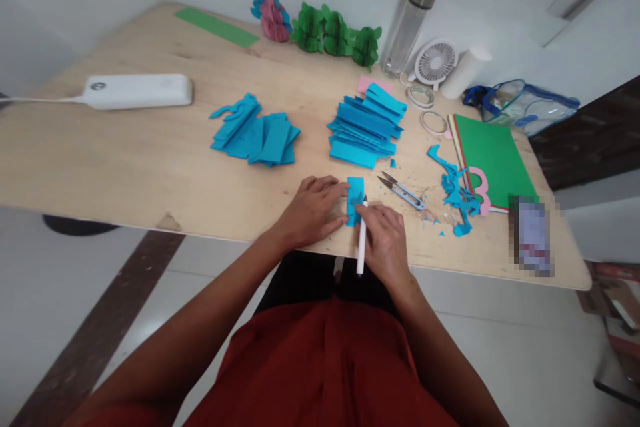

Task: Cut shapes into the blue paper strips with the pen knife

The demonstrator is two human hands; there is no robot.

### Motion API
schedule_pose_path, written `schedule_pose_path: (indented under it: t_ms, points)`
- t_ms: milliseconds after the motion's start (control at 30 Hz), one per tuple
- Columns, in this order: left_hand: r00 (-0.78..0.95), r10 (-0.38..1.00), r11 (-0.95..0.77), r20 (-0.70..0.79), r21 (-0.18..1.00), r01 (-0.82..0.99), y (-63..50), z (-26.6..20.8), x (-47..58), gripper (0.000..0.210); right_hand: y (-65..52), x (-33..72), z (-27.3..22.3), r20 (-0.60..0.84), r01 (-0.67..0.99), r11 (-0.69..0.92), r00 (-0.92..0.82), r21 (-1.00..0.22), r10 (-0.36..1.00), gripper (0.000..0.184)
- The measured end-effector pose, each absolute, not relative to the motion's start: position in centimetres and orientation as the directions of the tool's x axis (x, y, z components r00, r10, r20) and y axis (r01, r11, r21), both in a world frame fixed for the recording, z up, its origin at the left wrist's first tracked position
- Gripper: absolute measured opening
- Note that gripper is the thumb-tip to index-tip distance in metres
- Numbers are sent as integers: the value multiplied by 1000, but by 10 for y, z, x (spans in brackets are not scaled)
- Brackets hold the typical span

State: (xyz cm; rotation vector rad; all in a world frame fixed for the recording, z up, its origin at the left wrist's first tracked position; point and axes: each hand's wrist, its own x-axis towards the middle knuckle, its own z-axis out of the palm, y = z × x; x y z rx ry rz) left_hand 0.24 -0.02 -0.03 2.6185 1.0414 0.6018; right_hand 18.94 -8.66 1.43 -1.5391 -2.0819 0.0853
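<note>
Your right hand (386,240) is closed on a white marker (362,247), its dark end pointing away from you, forearm angling in from the right. The small blue paper (355,185) lies at the far end of that grip. Your left hand (316,208) rests palm down, thumb and fingers spread, fingertips at the paper's left edge. Well beyond and right of your grip, a clear pouch (547,101) bears a blue oval label (527,121), too small to read.

And here's the blue paper (355,188), flat near the table's (150,173) front edge, white pen (363,240) slanting, dark end by its right side!
</note>
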Motion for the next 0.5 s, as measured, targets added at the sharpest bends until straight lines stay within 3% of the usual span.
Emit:
schedule_pose_path:
  t_ms: [500]
  points:
    - [662, 701, -707, 264, 377, 598, 0, -1, 2, 47, -86, 190, 14, 385, 872, 339, -195, -354, 902, 37]
